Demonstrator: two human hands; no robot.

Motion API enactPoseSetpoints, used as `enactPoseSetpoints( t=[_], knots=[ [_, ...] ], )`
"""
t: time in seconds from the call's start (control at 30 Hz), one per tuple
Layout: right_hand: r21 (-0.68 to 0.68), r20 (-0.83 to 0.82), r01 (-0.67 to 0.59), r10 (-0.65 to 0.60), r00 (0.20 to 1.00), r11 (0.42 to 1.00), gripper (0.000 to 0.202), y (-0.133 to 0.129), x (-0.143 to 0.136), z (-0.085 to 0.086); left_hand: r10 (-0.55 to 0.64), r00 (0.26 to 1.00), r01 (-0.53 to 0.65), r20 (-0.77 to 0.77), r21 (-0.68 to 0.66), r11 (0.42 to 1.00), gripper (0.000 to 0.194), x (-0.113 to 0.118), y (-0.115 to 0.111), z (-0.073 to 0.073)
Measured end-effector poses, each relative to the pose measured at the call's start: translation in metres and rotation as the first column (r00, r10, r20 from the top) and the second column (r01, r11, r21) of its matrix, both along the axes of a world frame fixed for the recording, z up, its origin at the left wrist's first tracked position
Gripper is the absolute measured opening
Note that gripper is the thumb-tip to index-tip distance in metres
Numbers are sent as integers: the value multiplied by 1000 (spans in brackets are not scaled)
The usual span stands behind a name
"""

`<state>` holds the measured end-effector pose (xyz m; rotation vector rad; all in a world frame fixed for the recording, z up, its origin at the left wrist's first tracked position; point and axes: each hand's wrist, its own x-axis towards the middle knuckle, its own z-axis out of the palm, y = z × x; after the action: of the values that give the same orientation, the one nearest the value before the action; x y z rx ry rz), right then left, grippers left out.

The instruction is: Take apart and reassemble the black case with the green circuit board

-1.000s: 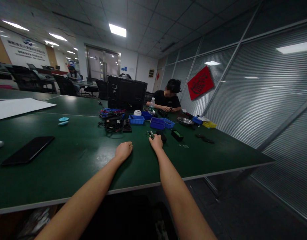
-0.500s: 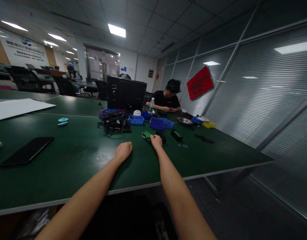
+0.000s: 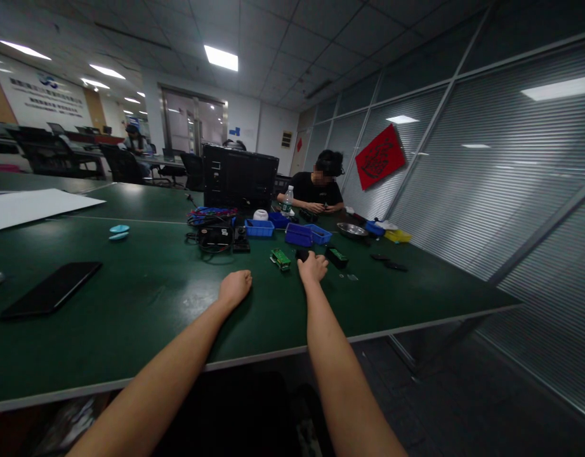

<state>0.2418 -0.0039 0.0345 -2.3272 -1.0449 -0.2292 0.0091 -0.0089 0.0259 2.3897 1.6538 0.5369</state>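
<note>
My right hand is over a small black casing, with thumb and fingers around its near side and hiding part of it. Just left of it, a green circuit board lies free on the table, apart from both hands. My left hand rests on the tabletop as a closed fist, nearest to the board, and I see nothing sticking out of it. To the right of my right hand sits another black casing with a green board in it. Small clear pieces lie close by.
Blue trays, a black camera-like device with cables, a bottle and a monitor stand further back. A metal bowl is at the right. A phone lies left. Across the table sits a person.
My right hand has let go of the circuit board and moved right onto the black casing. The board now lies turned on the table. My left hand has stayed put.
</note>
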Motion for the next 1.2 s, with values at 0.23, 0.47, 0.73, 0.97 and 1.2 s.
enactPoseSetpoints(
  t=[0.23, 0.47, 0.73, 0.97, 1.2],
  knots=[
    [53, -177, -87, 95, 980, 995, 40, 11, 9, -11, -11, 1000, 11, -10, 19, 1000, 23, 0, 1, -1],
    [347, -535, -60, 250, 807, 936, 39, 22, 16, -10, -23, 1000, 23, -2, 26, 999, 23, -1, 3, -4],
    [446, -358, -511, 670, 650, 735, 29, 22, -13, -4, 71, 983, -80, 170, 45, 996, 17, -2, 6, -4],
    [207, -155, -650, 680, 716, 731, 14, 15, -27, 1, -104, 938, 78, 331, 90, 993, 71, 3, 11, -10],
    [178, -156, -410, 437, 886, 894, 38, 20, -14, -11, -118, 963, 119, 241, 11, 993, 73, 3, 12, -12]
  ],
)
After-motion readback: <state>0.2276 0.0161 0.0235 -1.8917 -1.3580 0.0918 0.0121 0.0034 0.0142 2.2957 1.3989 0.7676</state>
